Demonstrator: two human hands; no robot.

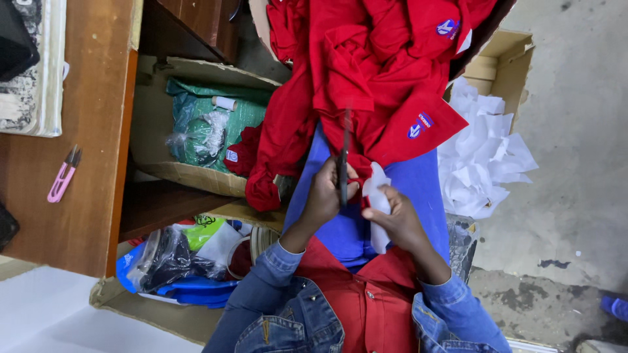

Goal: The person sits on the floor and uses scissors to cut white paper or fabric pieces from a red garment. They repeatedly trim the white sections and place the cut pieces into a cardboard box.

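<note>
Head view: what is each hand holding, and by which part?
Left hand holds dark scissors by the handle end, blades pointing away. Right hand pinches a white paper piece at its middle.

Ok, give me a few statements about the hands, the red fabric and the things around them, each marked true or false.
1. The left hand grips dark long-bladed scissors. True.
2. The right hand holds a green plastic bag. False: it pinches a white piece of backing material.
3. A pile of red garments with blue-and-white patches lies over the lap. True.
4. The small pink thread snips are in the right hand. False: they lie on the brown wooden table.
5. The cardboard box at right holds white scraps. True.
</note>
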